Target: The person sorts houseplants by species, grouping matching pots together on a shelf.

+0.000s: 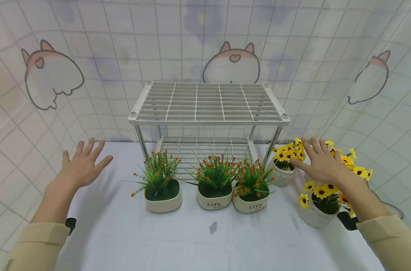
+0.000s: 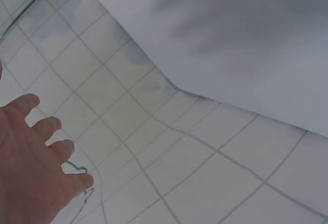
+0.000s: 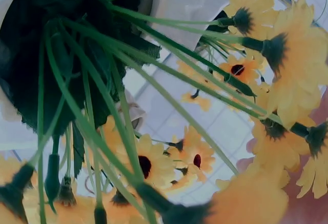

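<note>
In the head view my left hand (image 1: pixel 80 165) is held over the left side of the table, fingers spread and straight, holding nothing. The left wrist view has the same hand (image 2: pixel 31 167) at its left edge. On the other side, my right hand (image 1: pixel 322 160) is spread among pots of yellow artificial flowers, also holding nothing. One white flower pot (image 1: pixel 282 177) stands left of it and another white pot (image 1: pixel 315 216) below it; more yellow flowers (image 1: pixel 360 172) show beyond the wrist. Yellow blooms (image 3: pixel 294 55) and green stems fill the right wrist view, largely covering that hand.
A white two-tier wire rack (image 1: pixel 208 122) stands at the back centre. Before it are three cream pots with red-dotted greenery: a left pot (image 1: pixel 163 205), a middle pot (image 1: pixel 214 202) and a right pot (image 1: pixel 250 204). A gridded curtain (image 1: pixel 117 56) surrounds the white table (image 1: pixel 178 241).
</note>
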`<state>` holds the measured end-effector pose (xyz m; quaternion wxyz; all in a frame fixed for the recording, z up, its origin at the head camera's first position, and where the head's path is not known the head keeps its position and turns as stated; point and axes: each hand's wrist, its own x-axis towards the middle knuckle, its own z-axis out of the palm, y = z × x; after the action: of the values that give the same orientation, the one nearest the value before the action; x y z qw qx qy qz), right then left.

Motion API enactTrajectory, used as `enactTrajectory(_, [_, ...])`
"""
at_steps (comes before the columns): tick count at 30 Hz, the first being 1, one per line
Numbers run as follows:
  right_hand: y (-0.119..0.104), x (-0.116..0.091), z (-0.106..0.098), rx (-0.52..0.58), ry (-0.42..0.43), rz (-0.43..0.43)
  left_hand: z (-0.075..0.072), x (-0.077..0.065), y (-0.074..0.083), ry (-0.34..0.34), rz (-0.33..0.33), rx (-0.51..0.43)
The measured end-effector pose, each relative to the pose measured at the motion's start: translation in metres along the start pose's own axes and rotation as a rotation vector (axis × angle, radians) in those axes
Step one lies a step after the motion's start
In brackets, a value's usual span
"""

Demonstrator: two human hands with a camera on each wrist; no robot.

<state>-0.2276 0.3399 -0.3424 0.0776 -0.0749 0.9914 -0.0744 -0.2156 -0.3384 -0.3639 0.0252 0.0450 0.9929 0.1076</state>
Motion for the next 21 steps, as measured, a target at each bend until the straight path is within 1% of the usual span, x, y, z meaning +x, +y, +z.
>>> enactTrajectory(7, [-0.003,0.0,-0.002,0.007,0.002,-0.002,0.002,0.003,-0.007,0.02,0.004,0.022])
enactTrajectory(14, [-0.003,-0.003,-0.002,0.007,0.014,-0.004,0.001,0.003,-0.008,0.037,0.013,0.017])
enactTrajectory(21, [-0.003,-0.012,-0.003,0.001,0.091,-0.067,0.005,0.001,-0.005,0.055,0.03,-0.005])
